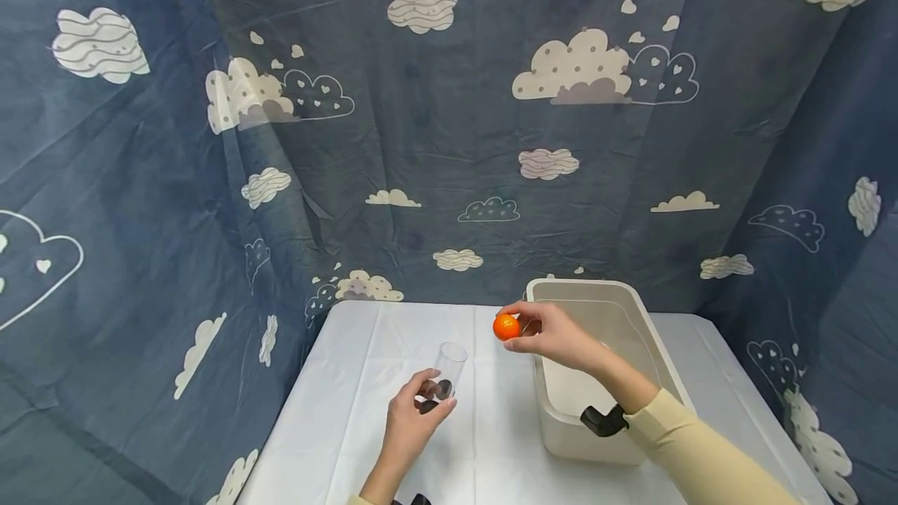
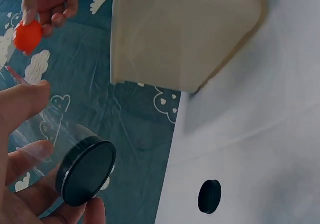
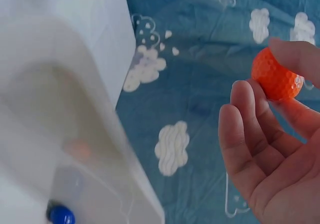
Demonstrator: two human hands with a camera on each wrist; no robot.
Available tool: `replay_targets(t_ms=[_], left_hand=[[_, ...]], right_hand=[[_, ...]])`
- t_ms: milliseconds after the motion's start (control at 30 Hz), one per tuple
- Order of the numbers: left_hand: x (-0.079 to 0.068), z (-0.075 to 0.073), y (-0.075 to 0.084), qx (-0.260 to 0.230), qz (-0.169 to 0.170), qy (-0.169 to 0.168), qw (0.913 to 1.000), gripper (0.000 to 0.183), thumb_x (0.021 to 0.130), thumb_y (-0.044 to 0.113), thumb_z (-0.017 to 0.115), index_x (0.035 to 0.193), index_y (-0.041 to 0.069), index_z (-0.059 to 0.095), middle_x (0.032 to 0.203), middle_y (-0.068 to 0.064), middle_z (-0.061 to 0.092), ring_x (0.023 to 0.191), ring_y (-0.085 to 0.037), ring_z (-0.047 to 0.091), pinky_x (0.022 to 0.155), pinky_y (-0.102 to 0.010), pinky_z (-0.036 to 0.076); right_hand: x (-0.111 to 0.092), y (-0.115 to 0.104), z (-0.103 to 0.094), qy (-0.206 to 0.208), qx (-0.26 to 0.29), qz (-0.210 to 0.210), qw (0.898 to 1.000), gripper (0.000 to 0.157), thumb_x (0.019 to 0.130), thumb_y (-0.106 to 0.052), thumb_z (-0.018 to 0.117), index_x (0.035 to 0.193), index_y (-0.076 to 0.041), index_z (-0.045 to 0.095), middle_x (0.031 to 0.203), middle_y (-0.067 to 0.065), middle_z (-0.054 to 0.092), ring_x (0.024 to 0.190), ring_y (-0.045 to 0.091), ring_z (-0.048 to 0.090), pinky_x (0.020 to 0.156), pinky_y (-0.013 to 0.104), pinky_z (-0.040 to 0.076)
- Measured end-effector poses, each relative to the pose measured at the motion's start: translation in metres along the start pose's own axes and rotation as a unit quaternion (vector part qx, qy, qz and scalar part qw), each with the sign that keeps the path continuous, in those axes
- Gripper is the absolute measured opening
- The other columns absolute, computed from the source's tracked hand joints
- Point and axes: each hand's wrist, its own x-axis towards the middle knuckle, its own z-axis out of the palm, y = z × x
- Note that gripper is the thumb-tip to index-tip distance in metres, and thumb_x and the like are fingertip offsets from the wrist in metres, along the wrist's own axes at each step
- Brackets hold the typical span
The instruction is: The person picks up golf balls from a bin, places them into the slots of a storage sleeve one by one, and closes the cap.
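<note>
My left hand (image 1: pixel 412 421) grips a clear tube (image 1: pixel 451 362) above the table, tilted, with its rim up. A black cap (image 2: pixel 89 174) closes the lower end, and no ball shows inside. Between thumb and fingers, my right hand (image 1: pixel 561 338) pinches an orange golf ball (image 1: pixel 507 326), its dimples plain in the right wrist view. The ball is to the right of the tube's rim and a little higher, apart from it. On the white cloth lies a loose black cap (image 2: pixel 210 196), seen in the left wrist view.
A white plastic bin (image 1: pixel 669 353) stands on the right of the table, under my right forearm. Inside it, a blue ball (image 3: pixel 62 215) shows in the right wrist view. White cloth (image 1: pixel 351 380) covers the table. Dark blue cloud-print curtains (image 1: pixel 421 139) hang around the back and sides.
</note>
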Motion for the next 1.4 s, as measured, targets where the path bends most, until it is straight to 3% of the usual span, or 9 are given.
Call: replay_targets(t_ms=[200,467,833,1067,1200,1400], left_hand=[[-0.005,0.0,0.008,-0.015,0.011,-0.016,0.9997,0.048,0.078,0.039,0.086,0.121,0.026,0.067,0.094,0.0,0.068,0.089,-0.019,0.064,0.077,-0.03,0.053],[-0.005,-0.001,0.02,-0.061,0.027,-0.036,0.9972,0.048,0.079,0.026,0.087,0.122,0.021,0.066,0.095,-0.002,0.065,0.087,-0.03,0.065,0.071,-0.027,0.056],[-0.007,0.0,0.03,-0.078,0.017,-0.051,0.9954,0.05,0.081,0.027,0.086,0.124,0.012,0.066,0.095,0.003,0.064,0.085,-0.017,0.065,0.072,-0.028,0.057],[-0.007,0.001,0.031,-0.098,0.021,-0.046,0.9939,0.046,0.08,0.019,0.087,0.121,0.015,0.067,0.095,0.0,0.066,0.082,-0.018,0.065,0.072,-0.028,0.055],[-0.008,0.002,0.033,-0.079,0.029,-0.034,0.9959,0.045,0.079,0.012,0.087,0.119,0.014,0.067,0.098,-0.006,0.069,0.086,-0.023,0.066,0.076,-0.03,0.055],[-0.014,-0.007,0.063,-0.067,0.028,-0.033,0.9968,0.04,0.078,0.002,0.085,0.114,0.009,0.067,0.094,-0.013,0.067,0.087,-0.032,0.065,0.079,-0.035,0.055]], right_hand=[[-0.005,-0.016,0.017,-0.035,0.005,-0.025,0.999,0.041,0.083,-0.022,0.084,0.121,-0.023,0.068,0.09,-0.005,0.069,0.077,0.021,0.065,0.066,0.031,0.054],[-0.006,-0.021,0.026,-0.045,0.007,-0.029,0.999,0.042,0.083,-0.024,0.083,0.122,-0.025,0.068,0.09,-0.007,0.069,0.078,0.02,0.065,0.066,0.032,0.054],[-0.01,-0.023,0.029,-0.055,0.018,-0.027,0.998,0.042,0.084,-0.026,0.083,0.124,-0.025,0.067,0.09,-0.008,0.069,0.079,0.019,0.066,0.068,0.032,0.055],[-0.01,-0.021,0.03,-0.06,0.022,-0.031,0.997,0.038,0.087,-0.025,0.081,0.122,-0.024,0.068,0.089,-0.003,0.068,0.077,0.02,0.065,0.066,0.031,0.054],[-0.01,-0.02,0.029,-0.06,0.015,-0.044,0.997,0.035,0.088,-0.028,0.079,0.121,-0.021,0.069,0.088,-0.003,0.068,0.076,0.02,0.065,0.066,0.031,0.054],[-0.011,-0.024,0.029,-0.056,0.009,-0.039,0.998,0.035,0.088,-0.029,0.079,0.121,-0.026,0.068,0.091,-0.005,0.069,0.077,0.019,0.067,0.067,0.032,0.055]])
